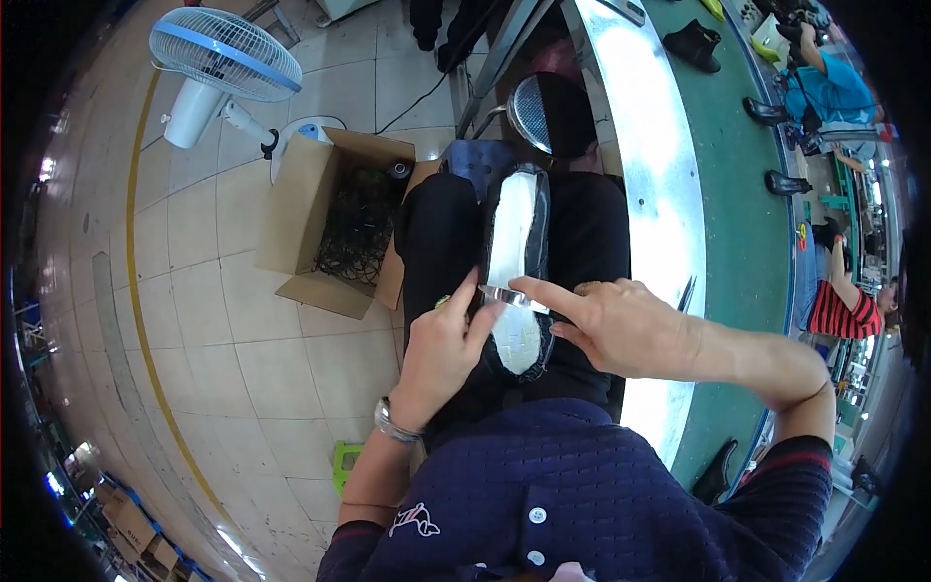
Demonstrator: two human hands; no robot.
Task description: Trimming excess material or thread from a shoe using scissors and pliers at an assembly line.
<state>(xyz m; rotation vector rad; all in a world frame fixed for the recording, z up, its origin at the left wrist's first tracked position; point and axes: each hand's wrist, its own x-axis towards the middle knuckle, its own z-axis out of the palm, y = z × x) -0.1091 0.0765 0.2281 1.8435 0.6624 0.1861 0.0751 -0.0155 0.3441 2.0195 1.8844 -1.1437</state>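
A black shoe (539,247) lies bottom up along my lap, its white underside (514,228) facing me. Across its waist runs a short shiny metal strip (506,296); whether it is a blade or a plain strip I cannot tell. My left hand (443,344) pinches the strip's left end between thumb and index finger. From the other side, my right hand (621,325) has its index finger laid along the strip's right end, with its thumb low against the shoe's edge and the other fingers curled.
An open cardboard box (301,213) with dark tangled scraps stands at my left. Behind it is a white and blue fan (228,58). A shiny metal bench (659,194) runs along my right, beyond it a green conveyor belt (727,194) with black shoes. Other people sit far right.
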